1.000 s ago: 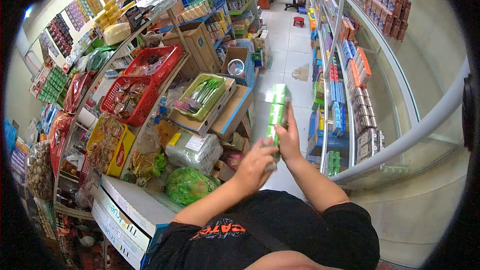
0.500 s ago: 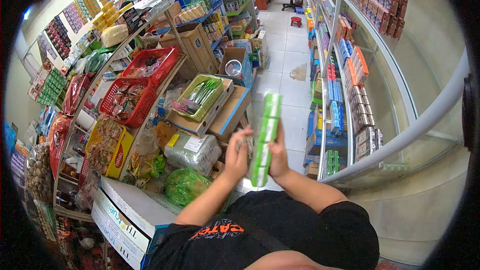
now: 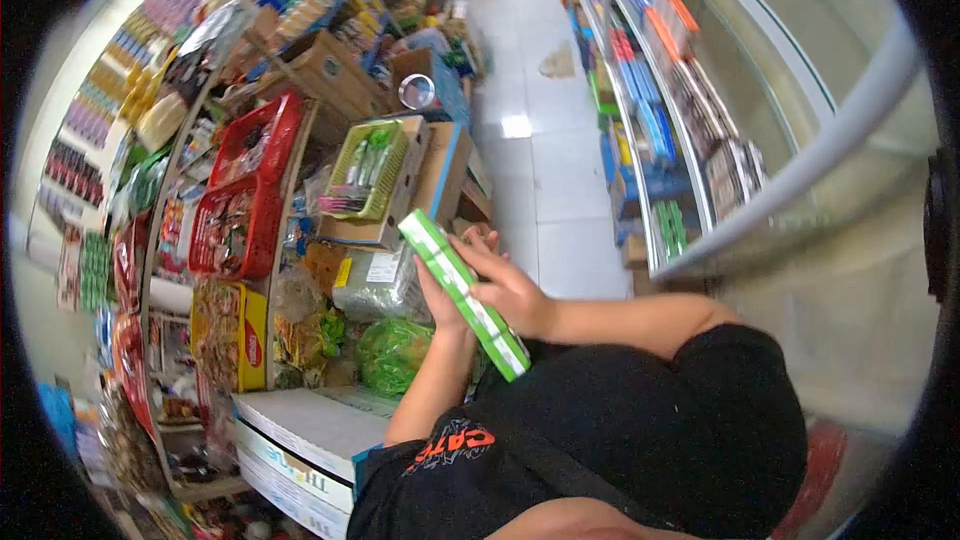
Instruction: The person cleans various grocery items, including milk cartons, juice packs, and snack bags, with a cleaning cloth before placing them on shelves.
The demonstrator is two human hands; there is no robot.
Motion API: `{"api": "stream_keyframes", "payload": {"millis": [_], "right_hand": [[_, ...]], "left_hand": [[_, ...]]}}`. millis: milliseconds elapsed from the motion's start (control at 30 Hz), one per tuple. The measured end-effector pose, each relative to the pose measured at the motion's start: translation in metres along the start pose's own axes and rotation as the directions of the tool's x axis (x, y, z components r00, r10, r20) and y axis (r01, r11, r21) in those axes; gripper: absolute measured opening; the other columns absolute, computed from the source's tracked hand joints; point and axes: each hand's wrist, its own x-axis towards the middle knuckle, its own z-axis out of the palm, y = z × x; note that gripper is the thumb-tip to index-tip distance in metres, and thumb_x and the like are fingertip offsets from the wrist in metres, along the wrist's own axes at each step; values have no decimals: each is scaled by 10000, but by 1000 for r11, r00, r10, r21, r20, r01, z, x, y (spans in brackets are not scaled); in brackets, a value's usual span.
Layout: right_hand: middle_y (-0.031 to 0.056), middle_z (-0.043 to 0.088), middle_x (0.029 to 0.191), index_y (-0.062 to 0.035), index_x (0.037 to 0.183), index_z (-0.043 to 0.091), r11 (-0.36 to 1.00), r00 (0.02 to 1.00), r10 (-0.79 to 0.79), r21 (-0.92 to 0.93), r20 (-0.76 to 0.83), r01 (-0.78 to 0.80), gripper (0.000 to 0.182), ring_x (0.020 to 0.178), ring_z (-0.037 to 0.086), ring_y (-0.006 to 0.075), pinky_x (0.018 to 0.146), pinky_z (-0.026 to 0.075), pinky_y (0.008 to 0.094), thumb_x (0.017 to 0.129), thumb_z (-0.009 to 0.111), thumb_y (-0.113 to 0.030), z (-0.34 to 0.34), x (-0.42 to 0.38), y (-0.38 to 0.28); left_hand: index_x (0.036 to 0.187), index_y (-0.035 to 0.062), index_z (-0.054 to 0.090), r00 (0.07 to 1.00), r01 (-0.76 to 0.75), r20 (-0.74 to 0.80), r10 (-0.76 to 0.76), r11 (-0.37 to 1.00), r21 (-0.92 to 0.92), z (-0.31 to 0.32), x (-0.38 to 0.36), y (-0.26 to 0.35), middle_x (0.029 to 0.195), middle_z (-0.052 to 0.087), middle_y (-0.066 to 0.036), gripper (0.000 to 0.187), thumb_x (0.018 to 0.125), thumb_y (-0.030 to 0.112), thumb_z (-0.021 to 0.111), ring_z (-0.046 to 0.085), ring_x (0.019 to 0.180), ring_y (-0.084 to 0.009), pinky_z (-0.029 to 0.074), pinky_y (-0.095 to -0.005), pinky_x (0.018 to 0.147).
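Item: long green-and-white pack [image 3: 462, 292], a row of small boxes wrapped together. It was held at chest height, tilted, its upper end toward the shelves on the left and its lower end near the black shirt [image 3: 620, 440].

Grip: the right hand [image 3: 510, 285] lay over the pack's top face, fingers spread along it and pressing down. The left hand [image 3: 440, 302] sat under and behind the pack, mostly hidden; whether its fingers were curled round the edge could not be told. The pack was clamped between the two palms rather than wrapped by either.

Surroundings: just beyond the upper end stood a cardboard box [image 3: 425, 185] carrying a green basket [image 3: 368, 168] of small goods. Two red baskets [image 3: 245, 190] hung on the rack further left. Wrapped greens [image 3: 395, 355] and a white carton [image 3: 300, 435] lay below. A glass display case [image 3: 700, 130] with stacked boxes ran along the right, the tiled floor [image 3: 545, 170] between.

Risk, as judged: a flat-palm hold on a long, slick pack could let it slide out lengthwise toward the floor. The wrapping might also buckle at a joint if pressed in the middle. The raised end could knock the green basket if swung left.
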Motion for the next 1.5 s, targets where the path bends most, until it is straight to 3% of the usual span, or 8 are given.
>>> {"api": "stream_keyframes", "payload": {"millis": [100,233,333,433,633,767,1167,1500], "right_hand": [[135,355,1330,10,1350,222,879,974,214,419,75,-226,527,1230,319,198,1005,258,308,872,414,-102,-7,17,19],[118,436,1247,14,1343,203,926,904,375,-29,203,-378,605,1117,430,164,935,353,279,853,522,-143,-31,23,12],[183,514,1147,-1,1312,249,941,961,275,-199,-26,-274,659,1051,503,222,881,395,327,786,606,-176,-19,10,43],[152,432,1242,17,1326,222,946,941,321,87,-111,-312,658,1134,420,199,944,350,301,788,592,-64,-9,21,43],[172,525,1109,2,1262,317,923,688,303,22,-660,-385,615,1003,524,231,862,415,315,740,630,-90,-39,41,103],[162,592,996,-16,1203,421,919,556,247,10,-794,-395,579,925,572,247,814,436,325,679,651,-106,-96,23,184],[139,616,953,-87,1146,501,511,16,210,95,-978,-855,530,869,595,279,763,457,360,648,675,-133,-274,-47,303],[133,592,1051,-217,1191,484,27,189,394,-194,-900,-981,520,959,561,332,787,446,405,702,664,-221,-433,-36,328]], "left_hand": [[1312,97,302,910,24,-394,130,932,361,-9,-2,-12,1256,407,-128,600,893,526,272,433,1138,-277,388,-401,929],[1266,63,341,899,35,-433,72,971,236,-34,5,4,1184,472,-126,500,915,418,339,511,1038,-253,435,-379,872],[1215,37,356,868,-35,-445,221,921,389,-42,9,16,1109,501,-137,405,912,302,407,552,960,-242,484,-374,781],[1259,26,335,894,20,-400,204,872,489,-40,11,23,1141,489,-139,406,917,235,399,532,984,-217,458,-345,817],[1282,33,397,938,329,-240,-251,416,848,-122,-16,2,1279,431,-133,451,900,266,457,412,1159,-188,296,-295,976],[1269,58,425,943,316,-262,-207,302,899,-158,-16,6,1193,508,-137,451,885,288,478,453,1120,-215,335,-308,948],[1101,20,458,506,385,-822,262,784,487,-243,-31,118,887,501,-70,325,889,265,434,507,728,-190,445,-343,616],[1205,56,430,459,732,-872,172,483,480,-192,8,24,910,558,-60,382,869,221,506,560,738,-148,475,-289,608]]}}
